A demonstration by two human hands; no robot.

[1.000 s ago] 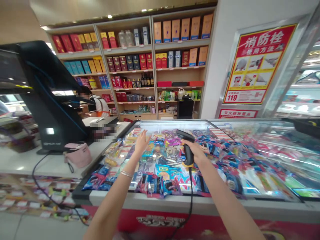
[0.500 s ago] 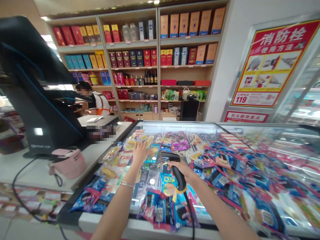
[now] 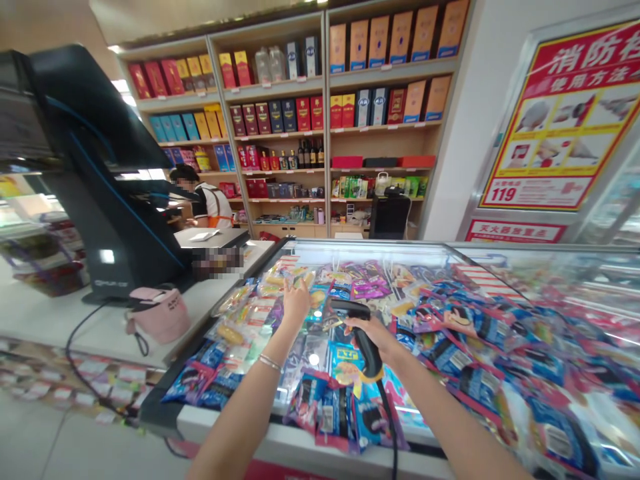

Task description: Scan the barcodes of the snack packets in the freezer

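Two hands are over the freezer (image 3: 240,427): the left hand (image 3: 296,303), fingers loosely spread, and the right hand (image 3: 375,335), wrapped round a black scanner (image 3: 350,310) above the packets (image 3: 345,360). A red poster (image 3: 560,133) reads "119" — the rest is cropped.

The scanner (image 3: 351,310) is black, with a yellow band low on its handle. The right hand (image 3: 376,335) is wrapped tight around the handle. The scanner's flat head points left, low over the glass lid (image 3: 313,360) of the freezer (image 3: 235,427). A black cord (image 3: 393,433) hangs from the handle and goes down over the front edge. The left hand (image 3: 296,303) is spread out, just left of the scanner's head, on the glass or just above it; I cannot tell which. Under the glass lie many bright packets (image 3: 345,357), yellow, blue, pink and purple, piled on each other.
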